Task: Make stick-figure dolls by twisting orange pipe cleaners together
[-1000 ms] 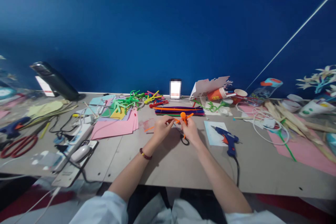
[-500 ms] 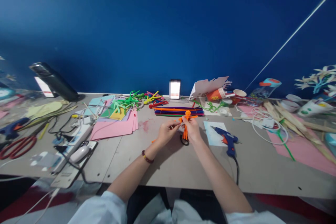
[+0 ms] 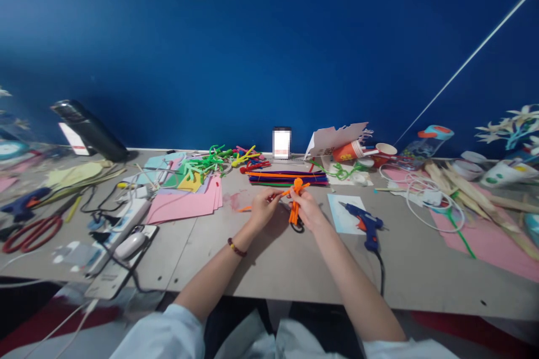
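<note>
An orange pipe-cleaner figure (image 3: 295,210), with a round coiled head and several strands hanging below, is held upright over the middle of the table. My right hand (image 3: 309,210) pinches its body from the right. At its left side my left hand (image 3: 265,205) is closed, the fingertips on an orange strand that sticks out from the body. Partly hidden behind the figure lie scissors with black handles (image 3: 298,229). A loose orange pipe cleaner piece (image 3: 244,209) rests just left of my left hand. Behind is a bundle of coloured pipe cleaners (image 3: 286,178).
A blue glue gun (image 3: 370,227) lies on pale blue paper at right, its cord running to the front edge. Pink sheets (image 3: 185,207) and bent green pipe cleaners (image 3: 202,165) are at left. A phone (image 3: 282,143) stands by the wall. A power strip (image 3: 122,230) holds several plugs.
The figure has shifted slightly left and tilted a little. My left hand has drawn a bit away to the left, and more of the orange strand shows between the hands.
</note>
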Tool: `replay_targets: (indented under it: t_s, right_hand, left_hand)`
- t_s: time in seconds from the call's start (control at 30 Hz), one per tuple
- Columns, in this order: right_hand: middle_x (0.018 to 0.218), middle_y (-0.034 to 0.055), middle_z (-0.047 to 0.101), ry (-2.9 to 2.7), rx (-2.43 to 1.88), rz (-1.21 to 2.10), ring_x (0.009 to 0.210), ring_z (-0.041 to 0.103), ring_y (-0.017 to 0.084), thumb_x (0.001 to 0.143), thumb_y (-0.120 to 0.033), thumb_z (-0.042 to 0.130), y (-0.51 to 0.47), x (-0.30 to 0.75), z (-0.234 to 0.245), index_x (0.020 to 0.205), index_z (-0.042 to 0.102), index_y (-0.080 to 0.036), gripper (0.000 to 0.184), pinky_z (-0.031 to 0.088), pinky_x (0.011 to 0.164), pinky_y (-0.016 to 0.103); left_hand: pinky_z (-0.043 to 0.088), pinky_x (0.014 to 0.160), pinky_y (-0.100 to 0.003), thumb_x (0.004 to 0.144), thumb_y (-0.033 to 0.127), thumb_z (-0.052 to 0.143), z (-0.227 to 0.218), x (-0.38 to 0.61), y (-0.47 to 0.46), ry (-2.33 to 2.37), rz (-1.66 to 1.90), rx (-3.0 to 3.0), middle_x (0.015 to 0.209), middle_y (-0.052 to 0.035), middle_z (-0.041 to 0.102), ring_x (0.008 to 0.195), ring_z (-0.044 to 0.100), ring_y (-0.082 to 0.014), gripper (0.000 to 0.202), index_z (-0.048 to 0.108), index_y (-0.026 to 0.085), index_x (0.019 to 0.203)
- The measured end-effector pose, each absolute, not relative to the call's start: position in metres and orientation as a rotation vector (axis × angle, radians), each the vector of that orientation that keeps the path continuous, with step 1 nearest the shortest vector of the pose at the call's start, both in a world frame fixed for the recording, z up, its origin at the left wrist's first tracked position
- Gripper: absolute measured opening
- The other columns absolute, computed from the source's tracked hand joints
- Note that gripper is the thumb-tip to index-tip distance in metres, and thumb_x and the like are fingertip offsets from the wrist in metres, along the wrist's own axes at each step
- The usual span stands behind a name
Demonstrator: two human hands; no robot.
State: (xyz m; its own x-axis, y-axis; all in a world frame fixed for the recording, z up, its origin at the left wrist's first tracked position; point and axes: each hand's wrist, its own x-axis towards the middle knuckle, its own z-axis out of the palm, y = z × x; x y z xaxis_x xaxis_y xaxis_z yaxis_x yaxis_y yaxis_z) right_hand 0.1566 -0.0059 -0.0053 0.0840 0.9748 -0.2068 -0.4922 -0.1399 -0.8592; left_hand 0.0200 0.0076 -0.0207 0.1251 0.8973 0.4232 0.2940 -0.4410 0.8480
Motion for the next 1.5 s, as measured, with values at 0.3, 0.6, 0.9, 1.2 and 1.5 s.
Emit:
replay_targets:
  t_s: [0.3, 0.6, 0.9, 1.2, 1.5]
  right_hand:
    - [0.064, -0.0012, 0.064, -0.920, -1.227, 1.193, 0.046, 0.046, 0.009, 0.054, -0.054, 0.073, -0.003, 0.156, -0.014, 0.076, 0.056, -0.020, 0.044, 0.037, 0.049, 0.025]
    - [0.069, 0.0047, 0.066, -1.199, -1.443, 0.851, 0.065, 0.060, 0.020, 0.067, -0.047, 0.063, -0.009, 0.160, -0.008, 0.073, 0.061, -0.018, 0.029, 0.044, 0.062, 0.030]
    - [0.065, 0.0054, 0.067, -1.316, -1.477, 0.802, 0.064, 0.060, 0.021, 0.066, -0.047, 0.066, -0.012, 0.160, -0.005, 0.068, 0.066, -0.015, 0.032, 0.043, 0.061, 0.030]
    - [0.054, 0.0062, 0.060, -1.409, -1.544, 0.651, 0.054, 0.056, 0.022, 0.071, -0.045, 0.062, -0.010, 0.161, -0.009, 0.051, 0.057, -0.019, 0.033, 0.039, 0.054, 0.031]
    - [0.059, 0.0066, 0.064, -1.132, -1.469, 0.811, 0.057, 0.059, 0.020, 0.068, -0.050, 0.062, -0.010, 0.160, -0.007, 0.060, 0.062, -0.018, 0.033, 0.043, 0.057, 0.030]
  left_hand:
    - [0.049, 0.070, -0.029, 0.085, 0.030, 0.055, -0.020, 0.011, 0.013, 1.176, 1.468, 1.970, 0.083, -0.0058, 0.068, 0.078, 0.061, -0.0164, 0.017, 0.070, 0.022, 0.082]
    - [0.047, 0.073, -0.031, 0.085, 0.024, 0.055, -0.021, 0.007, 0.014, 1.210, 1.414, 2.274, 0.080, -0.0092, 0.067, 0.074, 0.062, -0.0182, 0.017, 0.070, 0.020, 0.079]
    - [0.047, 0.068, -0.029, 0.088, 0.024, 0.049, -0.018, 0.006, 0.016, 1.282, 1.424, 2.384, 0.079, -0.0066, 0.068, 0.073, 0.061, -0.0159, 0.022, 0.069, 0.020, 0.081]
    - [0.047, 0.069, -0.030, 0.083, 0.023, 0.055, -0.018, 0.011, 0.010, 1.177, 1.440, 2.251, 0.077, -0.0075, 0.065, 0.071, 0.060, -0.0168, 0.014, 0.067, 0.021, 0.075]
    - [0.044, 0.063, -0.025, 0.082, 0.025, 0.056, -0.017, 0.028, -0.009, 1.132, 1.399, 1.972, 0.076, -0.0052, 0.066, 0.068, 0.058, -0.0142, 0.014, 0.068, 0.020, 0.076]
